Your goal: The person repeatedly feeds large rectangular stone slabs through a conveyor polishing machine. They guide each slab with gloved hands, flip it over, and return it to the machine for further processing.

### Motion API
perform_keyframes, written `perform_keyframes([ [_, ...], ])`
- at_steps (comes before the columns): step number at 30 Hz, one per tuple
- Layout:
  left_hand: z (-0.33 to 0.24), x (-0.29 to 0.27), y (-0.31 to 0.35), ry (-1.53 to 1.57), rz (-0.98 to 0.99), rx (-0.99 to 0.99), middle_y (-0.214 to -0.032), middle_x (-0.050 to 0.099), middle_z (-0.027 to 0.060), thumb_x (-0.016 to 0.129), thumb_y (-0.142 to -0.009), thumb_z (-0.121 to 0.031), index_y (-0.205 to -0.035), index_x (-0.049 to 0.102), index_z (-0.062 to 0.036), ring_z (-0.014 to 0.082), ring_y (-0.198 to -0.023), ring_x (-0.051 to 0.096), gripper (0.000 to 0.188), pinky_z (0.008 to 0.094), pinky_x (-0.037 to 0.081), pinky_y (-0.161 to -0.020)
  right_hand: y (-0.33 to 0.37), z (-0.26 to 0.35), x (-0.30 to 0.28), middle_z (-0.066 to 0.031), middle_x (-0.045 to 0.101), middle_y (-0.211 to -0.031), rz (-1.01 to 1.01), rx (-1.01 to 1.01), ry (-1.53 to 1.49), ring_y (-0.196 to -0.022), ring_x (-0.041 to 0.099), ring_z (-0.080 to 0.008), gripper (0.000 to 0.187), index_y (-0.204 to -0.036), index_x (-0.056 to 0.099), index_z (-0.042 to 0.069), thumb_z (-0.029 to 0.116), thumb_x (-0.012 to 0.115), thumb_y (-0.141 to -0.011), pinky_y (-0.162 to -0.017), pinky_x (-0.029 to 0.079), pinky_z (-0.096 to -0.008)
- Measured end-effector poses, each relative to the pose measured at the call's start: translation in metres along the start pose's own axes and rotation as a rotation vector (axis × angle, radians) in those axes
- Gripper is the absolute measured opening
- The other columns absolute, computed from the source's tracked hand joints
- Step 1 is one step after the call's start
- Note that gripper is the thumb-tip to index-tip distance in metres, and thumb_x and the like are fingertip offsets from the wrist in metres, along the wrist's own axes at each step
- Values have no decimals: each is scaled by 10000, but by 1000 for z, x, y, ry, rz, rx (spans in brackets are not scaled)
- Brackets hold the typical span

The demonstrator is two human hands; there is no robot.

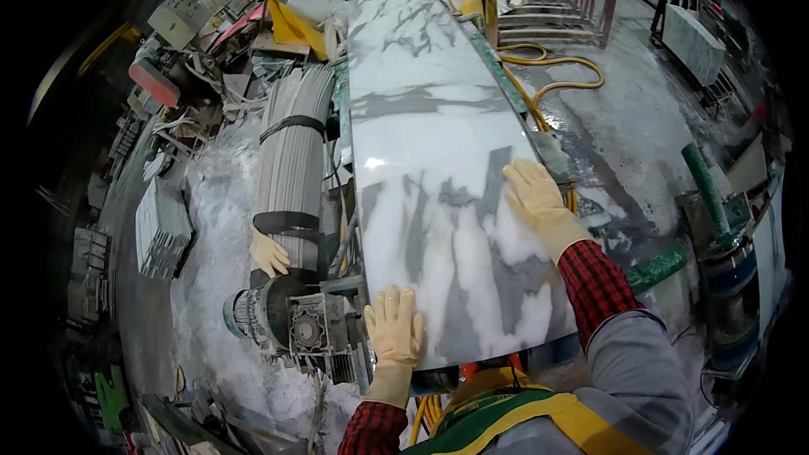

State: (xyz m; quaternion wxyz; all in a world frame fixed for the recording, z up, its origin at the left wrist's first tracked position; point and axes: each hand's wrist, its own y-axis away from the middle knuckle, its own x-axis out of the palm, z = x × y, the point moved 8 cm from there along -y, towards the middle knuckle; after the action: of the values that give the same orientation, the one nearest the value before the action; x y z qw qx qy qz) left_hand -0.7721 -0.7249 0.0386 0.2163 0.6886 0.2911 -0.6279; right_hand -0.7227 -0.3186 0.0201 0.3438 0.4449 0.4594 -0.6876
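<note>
The veined white-and-grey slab [438, 147] lay lengthwise from top centre to lower centre of the frame, its lower edge just before the person's waist. The gloved left hand [393, 333] rested flat at the lower-left corner, fingers straight and released. The gloved right hand [539, 202] lay across the right edge, fingers extended and likewise released. Room was tight along the left edge: a motor [253, 318] and a strapped grey bundle [293, 152] stood near, a loose glove [269, 252] between them. Wider floor [645, 109] stretched at upper right, partly crossed by a yellow hose [581, 61].
</note>
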Motion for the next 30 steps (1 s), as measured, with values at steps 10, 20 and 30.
perform_keyframes([
  [10,-1,-5,-3,19,-6,29,-1616,540,202,698,-1011,-300,-1551,581,-100,449,-1483,484,588,651,357,-1242,-33,-26,19,-179,553,-1641,-95,43,3,-1544,479,-340,558,-1494,627,47,312,684,-1005,-1321,346,-483],
  [20,11,8,-1,10,-114,77,-1641,556,185,651,-1049,-336,-1563,582,-125,431,-1518,494,560,654,351,-1262,74,10,-5,-179,626,-1579,-118,99,42,-1520,518,-339,542,-1462,649,68,358,678,-1005,-1312,346,-499],
  [30,15,11,11,18,-223,93,-1618,579,156,678,-1039,-353,-1541,589,-143,398,-1520,501,551,642,363,-1247,209,79,-55,-177,605,-1596,-38,207,109,-1522,509,-345,545,-1479,639,76,368,657,-1020,-1298,335,-542],
])
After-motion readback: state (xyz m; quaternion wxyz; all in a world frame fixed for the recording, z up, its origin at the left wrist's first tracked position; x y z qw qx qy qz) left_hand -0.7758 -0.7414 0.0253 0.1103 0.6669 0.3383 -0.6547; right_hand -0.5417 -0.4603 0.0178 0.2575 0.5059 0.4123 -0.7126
